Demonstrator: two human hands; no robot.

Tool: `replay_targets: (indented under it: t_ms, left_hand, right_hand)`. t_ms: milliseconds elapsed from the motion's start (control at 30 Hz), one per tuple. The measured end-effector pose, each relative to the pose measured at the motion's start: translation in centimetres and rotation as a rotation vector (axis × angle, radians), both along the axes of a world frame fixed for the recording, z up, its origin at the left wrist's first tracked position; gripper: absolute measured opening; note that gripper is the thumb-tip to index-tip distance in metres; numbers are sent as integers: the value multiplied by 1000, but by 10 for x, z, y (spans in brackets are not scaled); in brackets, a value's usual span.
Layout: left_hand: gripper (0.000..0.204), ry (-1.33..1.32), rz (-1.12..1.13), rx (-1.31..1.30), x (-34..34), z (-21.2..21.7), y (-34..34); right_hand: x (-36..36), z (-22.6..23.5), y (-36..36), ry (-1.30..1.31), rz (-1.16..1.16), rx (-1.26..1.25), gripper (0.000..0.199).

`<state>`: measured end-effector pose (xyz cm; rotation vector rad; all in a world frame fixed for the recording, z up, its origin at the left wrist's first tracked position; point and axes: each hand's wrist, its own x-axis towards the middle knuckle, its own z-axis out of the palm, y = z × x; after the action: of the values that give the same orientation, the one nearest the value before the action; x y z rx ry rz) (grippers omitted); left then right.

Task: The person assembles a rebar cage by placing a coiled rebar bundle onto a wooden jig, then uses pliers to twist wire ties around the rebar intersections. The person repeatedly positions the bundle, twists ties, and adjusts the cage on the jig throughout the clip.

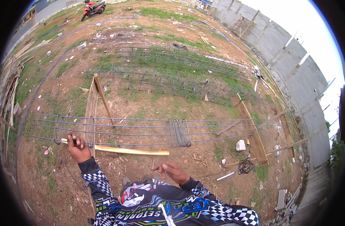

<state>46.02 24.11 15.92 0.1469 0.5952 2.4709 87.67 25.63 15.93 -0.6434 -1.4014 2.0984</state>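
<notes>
A long rebar cage (142, 132) lies across two wooden trestles (95, 101), spanning most of the dirt yard, with more finished cages (168, 71) on the grass behind. A bunch of loose stirrups (178, 132) sits crowded mid-span. A pale wood strip (131, 151) runs along the near bar. The left hand (78, 147) has its fingers wrapped round that near bar beside a stirrup (90, 132). The right hand (173, 171) hangs free below the cage, fingers loosely curled, holding nothing. I'd guess the risk is the cage rolling off the trestles if that one-handed pull twists it, or fingers pinched where the stirrup slides
</notes>
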Motion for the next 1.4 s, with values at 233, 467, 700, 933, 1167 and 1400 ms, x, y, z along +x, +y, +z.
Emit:
replay_targets:
  t_ms: [233, 467, 700, 933, 1167, 1400]
  left_hand:
    - [17, -31, -82, 189, -5, 18, -10]
    - [21, 67, -29, 221, -18, 26, -21]
    - [20, 103, -45, 349, -19, 37, -34]
    - [20, 70, 12, 356, -18, 39, -37]
    - [21, 94, -4, 338, -39, 21, -46]
    - [21, 136, -104, 375, -23, 26, -31]
  right_hand:
    - [0, 14, -6, -219, 23, 239, 34]
    - [0, 26, -10, -142, 68, 176, 38]
    - [-13, 46, -2, -479, 404, 272, 38]
    - [-20, 13, -11, -384, 74, 481, 35]
    - [-31, 32, -36, -335, 83, 396, 28]
    - [-17, 23, -19, -337, 262, 291, 36]
